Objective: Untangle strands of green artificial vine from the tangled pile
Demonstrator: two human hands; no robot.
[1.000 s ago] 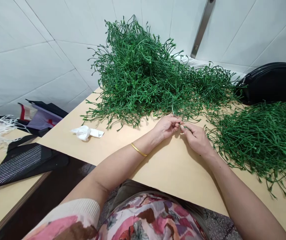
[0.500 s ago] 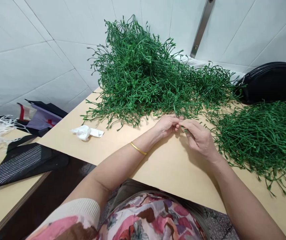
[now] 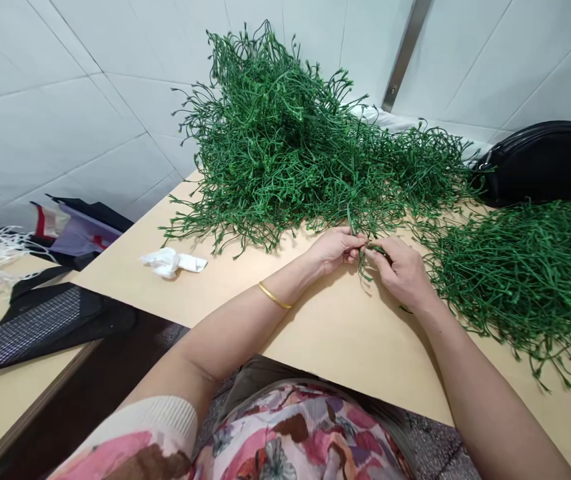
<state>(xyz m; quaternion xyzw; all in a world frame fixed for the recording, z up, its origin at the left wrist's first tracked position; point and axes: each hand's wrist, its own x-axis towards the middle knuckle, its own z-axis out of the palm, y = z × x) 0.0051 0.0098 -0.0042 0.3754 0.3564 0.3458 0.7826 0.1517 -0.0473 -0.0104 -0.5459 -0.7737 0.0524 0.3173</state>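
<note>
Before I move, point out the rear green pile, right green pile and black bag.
Rear green pile point(image 3: 285, 147), head view: middle of its tangled strands.
Right green pile point(image 3: 522, 270), head view: middle of its strands.
Black bag point(image 3: 550, 165), head view: its broad side.

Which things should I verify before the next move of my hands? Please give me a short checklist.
1. Left hand closed on green stems: ok.
2. Right hand also closed on green stems: ok.
3. Stems joined between the hands: cannot tell, too small and partly hidden.
4. Large rear pile untangled: not ok, strands cross everywhere.
5. White tissue apart from both hands: ok.
6. Black bag apart from both hands: ok.
</note>
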